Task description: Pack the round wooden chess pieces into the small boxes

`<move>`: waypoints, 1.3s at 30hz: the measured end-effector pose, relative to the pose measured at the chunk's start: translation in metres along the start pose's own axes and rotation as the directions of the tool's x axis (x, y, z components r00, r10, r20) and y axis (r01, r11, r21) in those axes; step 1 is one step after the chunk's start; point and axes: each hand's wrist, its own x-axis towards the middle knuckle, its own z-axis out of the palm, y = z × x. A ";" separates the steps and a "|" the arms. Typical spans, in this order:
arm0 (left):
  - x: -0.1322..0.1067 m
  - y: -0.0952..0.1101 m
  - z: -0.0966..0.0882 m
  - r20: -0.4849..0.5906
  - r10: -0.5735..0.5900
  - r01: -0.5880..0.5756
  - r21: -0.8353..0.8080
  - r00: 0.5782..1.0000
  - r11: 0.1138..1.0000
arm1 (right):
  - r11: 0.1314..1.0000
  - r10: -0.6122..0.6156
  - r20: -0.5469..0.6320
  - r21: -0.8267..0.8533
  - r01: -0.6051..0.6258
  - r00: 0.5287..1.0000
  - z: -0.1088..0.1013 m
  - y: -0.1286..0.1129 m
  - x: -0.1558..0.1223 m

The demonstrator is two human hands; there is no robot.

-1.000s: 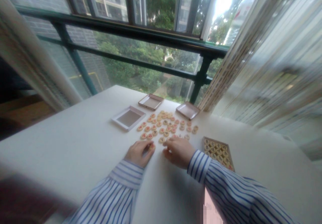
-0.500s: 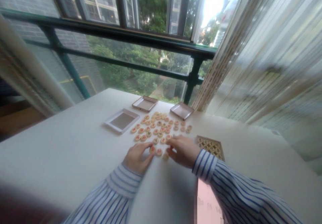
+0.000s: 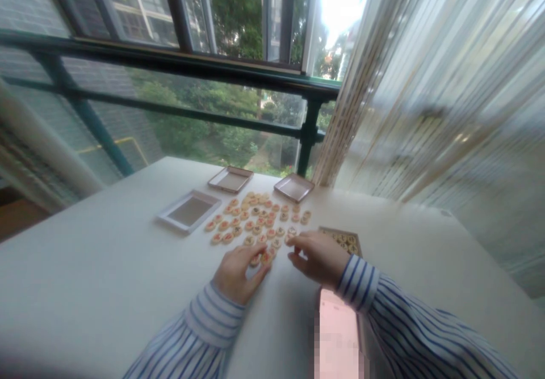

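Observation:
Many round wooden Chinese chess pieces (image 3: 235, 222), marked in red or dark, lie face up in a loose cluster on the white table (image 3: 106, 243). At the cluster's near edge my left hand (image 3: 238, 274) has its thumb and index finger closed around a red-marked Chinese chess piece (image 3: 267, 257). Another piece (image 3: 254, 260) sits beside it, partly behind the fingers. To the right, my right hand (image 3: 321, 256) is palm down, thumb and index finger apart. Its index fingertip is at a piece at the cluster's right edge; whether it touches is blurred.
A white-rimmed tray (image 3: 164, 220) stands left of the pieces, with two shallow trays (image 3: 213, 186) (image 3: 293, 198) behind. A box filled with pieces (image 3: 349, 241) is right, partly behind my right hand. A phone (image 3: 338, 333) lies near my right forearm. Railing (image 3: 191, 64) and string curtain (image 3: 353, 112) border the table.
The view has turned right, so the table's things appear further left. My right hand has moved away from my left hand. The left fingers are now at a different spot among the near pieces.

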 end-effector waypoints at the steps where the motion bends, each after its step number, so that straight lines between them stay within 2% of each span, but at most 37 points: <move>1: 0.002 0.003 0.002 0.005 0.004 -0.004 -0.010 1.000 1.000 | 1.000 0.011 -0.006 -0.001 -0.011 1.000 -0.002 0.001 -0.003; 10: 0.025 0.030 0.016 0.001 0.088 -0.088 -0.059 0.996 0.994 | 0.996 0.093 -0.027 0.004 -0.093 0.995 -0.009 0.021 -0.027; 15: 0.030 0.040 0.025 0.014 0.112 -0.110 -0.091 0.994 0.990 | 0.991 0.120 -0.052 0.069 -0.116 0.991 -0.012 0.032 -0.041; 20: 0.036 0.050 0.033 0.034 0.090 -0.086 -0.111 0.995 0.990 | 0.981 0.134 -0.092 0.154 -0.119 0.987 -0.017 0.040 -0.054; 28: 0.052 0.071 0.043 0.039 0.120 -0.112 -0.158 0.992 0.981 | 0.962 0.209 -0.158 0.213 -0.173 0.965 -0.025 0.051 -0.073; 39: 0.072 0.087 0.063 0.050 0.131 -0.115 -0.240 0.990 0.964 | 0.917 0.277 -0.208 0.350 -0.193 0.938 -0.024 0.069 -0.081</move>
